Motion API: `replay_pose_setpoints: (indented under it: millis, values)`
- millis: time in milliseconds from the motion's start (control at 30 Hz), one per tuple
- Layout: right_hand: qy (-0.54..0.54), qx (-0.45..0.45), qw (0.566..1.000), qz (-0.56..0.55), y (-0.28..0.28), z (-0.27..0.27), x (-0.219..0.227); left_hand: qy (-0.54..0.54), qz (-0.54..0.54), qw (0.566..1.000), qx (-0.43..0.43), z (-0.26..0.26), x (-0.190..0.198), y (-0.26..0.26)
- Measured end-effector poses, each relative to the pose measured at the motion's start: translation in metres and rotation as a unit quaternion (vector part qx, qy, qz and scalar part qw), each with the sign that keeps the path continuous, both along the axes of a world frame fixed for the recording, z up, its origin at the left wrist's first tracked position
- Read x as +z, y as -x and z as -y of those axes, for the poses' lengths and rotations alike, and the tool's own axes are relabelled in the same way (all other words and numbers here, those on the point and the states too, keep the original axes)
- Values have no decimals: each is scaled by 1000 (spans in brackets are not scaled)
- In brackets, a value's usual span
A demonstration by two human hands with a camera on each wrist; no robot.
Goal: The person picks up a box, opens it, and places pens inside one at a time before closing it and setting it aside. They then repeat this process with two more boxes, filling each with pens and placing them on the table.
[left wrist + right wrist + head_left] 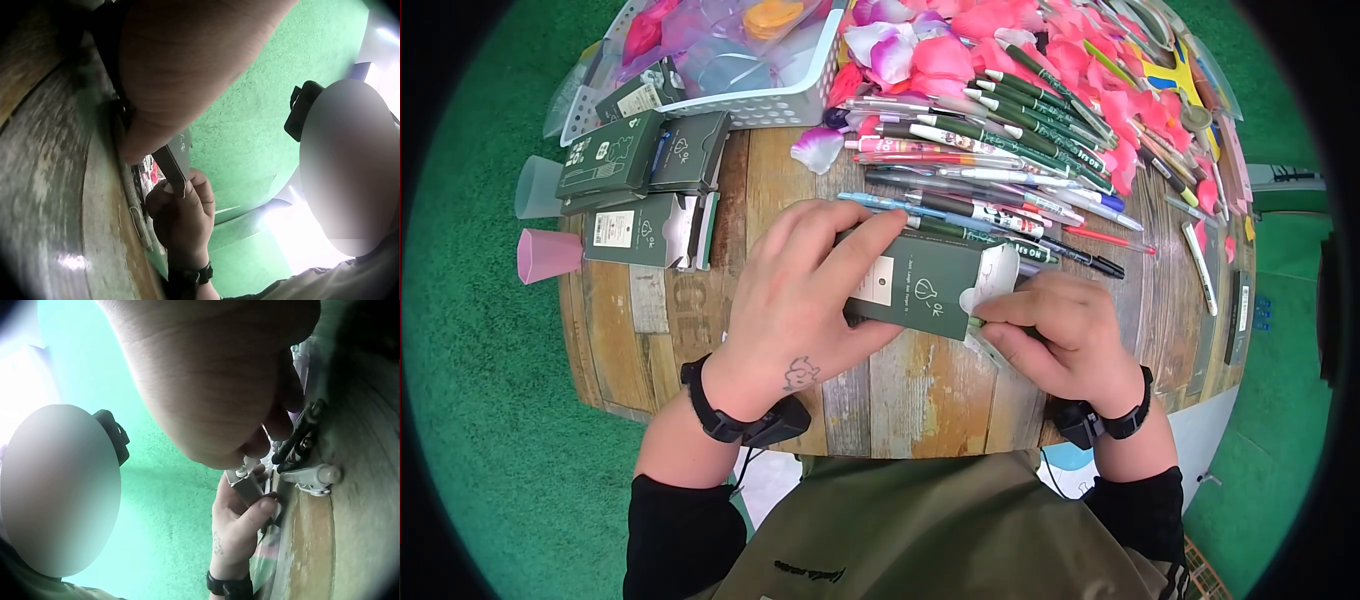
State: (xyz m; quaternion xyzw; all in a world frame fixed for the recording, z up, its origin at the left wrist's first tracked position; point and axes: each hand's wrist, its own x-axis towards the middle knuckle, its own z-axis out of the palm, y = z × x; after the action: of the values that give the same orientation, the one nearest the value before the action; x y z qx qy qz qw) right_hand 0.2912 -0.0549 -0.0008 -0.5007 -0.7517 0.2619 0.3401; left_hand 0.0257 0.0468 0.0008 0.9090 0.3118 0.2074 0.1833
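My left hand (793,290) grips a dark green cardboard box (945,285) with white print, thumb along its near side and fingers over the far side. The box lies flat-side up above the table, its open end and pale flap (1000,268) facing right. At that open end, my right hand (1055,335) pinches a slim pen-like thing (975,322), mostly hidden by the fingers; I cannot tell its exact kind. In the right wrist view, something white shows under the fingertips at the mouth of the box (249,489). Several pens (990,215) lie just beyond the box.
Similar green boxes (640,230) are stacked at the left, beside a pink cup (550,256) and a clear cup (540,187). A white basket (800,105) stands behind them. Pink petals (940,65) cover the back, with yellow-handled scissors (1185,75) at the far right.
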Motion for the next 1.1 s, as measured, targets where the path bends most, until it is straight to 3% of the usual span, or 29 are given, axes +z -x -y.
replay_pose_setpoints:
  millis: [67,267,433,567,700,1100]
  values:
    - [-10,-3,1000,-9,-1,0,2,1,3,1000,1,0,0,0]
    - [-21,-223,967,-125,-11,7,-8,3,5,1000,20,-2,0,2]
    - [-35,-318,924,-208,-19,0,-6,-5,17,999,39,-5,2,3]
    - [12,-307,951,-27,-27,-5,5,-3,17,999,45,-6,-1,3]
    - [4,-203,972,117,-33,-8,2,-3,17,999,51,-5,-1,3]
    - [52,-201,947,244,-38,-1,14,-1,-1,998,65,-4,-1,1]
